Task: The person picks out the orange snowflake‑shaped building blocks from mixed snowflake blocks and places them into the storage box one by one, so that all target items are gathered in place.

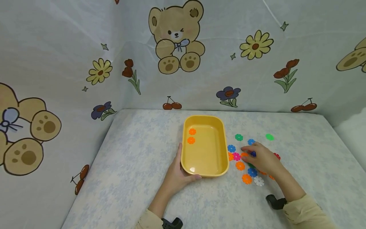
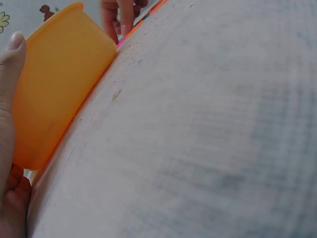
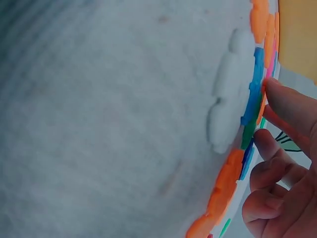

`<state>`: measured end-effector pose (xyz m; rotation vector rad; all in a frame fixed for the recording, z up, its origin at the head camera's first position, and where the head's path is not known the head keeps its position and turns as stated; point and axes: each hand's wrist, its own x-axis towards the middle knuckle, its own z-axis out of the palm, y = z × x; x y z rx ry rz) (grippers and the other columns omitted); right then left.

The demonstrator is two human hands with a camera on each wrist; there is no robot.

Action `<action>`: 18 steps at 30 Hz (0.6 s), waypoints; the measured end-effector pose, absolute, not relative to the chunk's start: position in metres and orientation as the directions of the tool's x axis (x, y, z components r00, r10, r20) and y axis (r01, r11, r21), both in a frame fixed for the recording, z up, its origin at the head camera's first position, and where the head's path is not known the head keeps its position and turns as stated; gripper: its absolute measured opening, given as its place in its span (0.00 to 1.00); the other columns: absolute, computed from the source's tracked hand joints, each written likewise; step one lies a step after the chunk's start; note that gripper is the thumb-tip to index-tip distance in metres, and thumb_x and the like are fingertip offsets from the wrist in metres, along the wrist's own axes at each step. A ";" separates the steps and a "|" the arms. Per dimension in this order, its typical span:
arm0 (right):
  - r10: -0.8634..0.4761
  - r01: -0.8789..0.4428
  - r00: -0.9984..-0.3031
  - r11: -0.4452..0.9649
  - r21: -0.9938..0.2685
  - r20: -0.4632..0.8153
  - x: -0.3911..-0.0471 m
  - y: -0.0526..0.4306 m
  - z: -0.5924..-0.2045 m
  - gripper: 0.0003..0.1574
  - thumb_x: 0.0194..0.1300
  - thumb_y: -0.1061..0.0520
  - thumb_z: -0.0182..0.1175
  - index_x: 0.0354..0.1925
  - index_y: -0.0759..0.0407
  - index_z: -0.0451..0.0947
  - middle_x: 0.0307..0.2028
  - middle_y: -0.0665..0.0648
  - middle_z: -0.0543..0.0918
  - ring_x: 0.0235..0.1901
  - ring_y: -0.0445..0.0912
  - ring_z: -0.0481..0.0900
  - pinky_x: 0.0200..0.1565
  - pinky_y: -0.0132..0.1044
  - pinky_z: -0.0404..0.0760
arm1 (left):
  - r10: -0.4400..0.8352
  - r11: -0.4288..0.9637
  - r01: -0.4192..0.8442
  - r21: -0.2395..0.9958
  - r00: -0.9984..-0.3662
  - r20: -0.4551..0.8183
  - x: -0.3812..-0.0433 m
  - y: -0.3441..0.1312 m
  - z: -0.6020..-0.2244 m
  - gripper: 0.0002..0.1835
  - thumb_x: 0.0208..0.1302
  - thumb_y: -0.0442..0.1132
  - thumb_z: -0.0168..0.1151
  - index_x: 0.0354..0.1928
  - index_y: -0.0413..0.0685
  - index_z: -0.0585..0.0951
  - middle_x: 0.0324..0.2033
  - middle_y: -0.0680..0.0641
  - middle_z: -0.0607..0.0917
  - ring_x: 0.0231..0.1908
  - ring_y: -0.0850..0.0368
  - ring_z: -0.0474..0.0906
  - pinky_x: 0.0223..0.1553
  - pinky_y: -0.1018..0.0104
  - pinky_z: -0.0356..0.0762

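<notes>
A yellow rectangular tray [image 1: 204, 149] stands on the table with two orange flower-shaped discs [image 1: 191, 136] inside near its left wall. My left hand [image 1: 177, 175] grips its near left corner, thumb along the near rim and fingers on the left side. In the left wrist view that thumb lies against the tray's wall [image 2: 62, 84]. Right of the tray, my right hand [image 1: 264, 159] is low over scattered flower discs. Its thumb and index finger are on either side of an orange disc [image 1: 244, 155]; a dark blue disc [image 1: 253, 154] shows by the curled other fingers [image 3: 270, 173].
Around the right hand lie several flat flower discs: blue [image 1: 252, 172], pink [image 1: 236, 156], orange [image 1: 247, 179], white [image 1: 259, 181], green [image 1: 239, 137] and red [image 1: 276, 156]. A lighter green disc [image 1: 269, 137] lies farther back. A printed cloth [image 1: 211, 79] hangs behind the table.
</notes>
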<state>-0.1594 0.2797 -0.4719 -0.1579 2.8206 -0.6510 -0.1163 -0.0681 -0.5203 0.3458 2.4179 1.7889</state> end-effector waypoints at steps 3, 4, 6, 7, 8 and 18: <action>-0.171 -0.064 -0.966 0.884 -0.464 -0.193 -0.160 0.281 -0.474 0.26 0.64 0.47 0.68 0.58 0.54 0.81 0.47 0.58 0.79 0.44 0.50 0.76 0.47 0.49 0.85 | 0.251 0.273 0.113 0.955 -0.967 0.043 -0.117 -0.068 -0.521 0.71 0.44 0.57 0.81 0.79 0.67 0.36 0.78 0.62 0.47 0.77 0.61 0.48 0.76 0.46 0.52; -0.172 -0.066 -0.967 0.883 -0.465 -0.189 -0.160 0.281 -0.474 0.25 0.64 0.48 0.68 0.57 0.54 0.81 0.48 0.58 0.79 0.45 0.51 0.77 0.49 0.51 0.84 | 0.252 0.272 0.114 0.956 -0.967 0.044 -0.117 -0.068 -0.521 0.71 0.44 0.57 0.81 0.79 0.67 0.36 0.78 0.62 0.47 0.77 0.61 0.48 0.76 0.46 0.52; -0.171 -0.060 -0.966 0.879 -0.474 -0.195 -0.161 0.280 -0.475 0.23 0.64 0.49 0.68 0.55 0.54 0.81 0.48 0.58 0.80 0.47 0.52 0.77 0.51 0.53 0.83 | 0.254 0.268 0.114 0.957 -0.966 0.044 -0.117 -0.068 -0.521 0.72 0.44 0.57 0.81 0.79 0.67 0.36 0.78 0.62 0.47 0.77 0.62 0.48 0.76 0.47 0.52; -0.170 -0.056 -0.965 0.877 -0.477 -0.200 -0.161 0.280 -0.475 0.22 0.65 0.49 0.67 0.55 0.54 0.81 0.49 0.58 0.79 0.47 0.52 0.76 0.52 0.53 0.83 | 0.254 0.266 0.113 0.957 -0.966 0.044 -0.117 -0.068 -0.521 0.72 0.44 0.57 0.81 0.79 0.67 0.36 0.78 0.62 0.47 0.77 0.62 0.47 0.76 0.47 0.52; -0.169 -0.051 -0.964 0.876 -0.479 -0.206 -0.161 0.279 -0.475 0.22 0.65 0.49 0.67 0.54 0.54 0.81 0.49 0.58 0.79 0.47 0.52 0.76 0.52 0.53 0.83 | 0.254 0.269 0.114 0.956 -0.966 0.044 -0.117 -0.069 -0.521 0.72 0.44 0.58 0.81 0.79 0.67 0.36 0.78 0.62 0.46 0.77 0.62 0.47 0.76 0.47 0.51; -0.164 -0.028 -0.956 0.879 -0.476 -0.245 -0.162 0.283 -0.472 0.29 0.61 0.42 0.69 0.56 0.54 0.80 0.52 0.59 0.79 0.51 0.55 0.76 0.55 0.58 0.80 | 0.251 0.289 0.117 0.950 -0.967 0.043 -0.118 -0.069 -0.522 0.71 0.44 0.59 0.80 0.79 0.71 0.35 0.78 0.63 0.46 0.77 0.61 0.47 0.76 0.45 0.50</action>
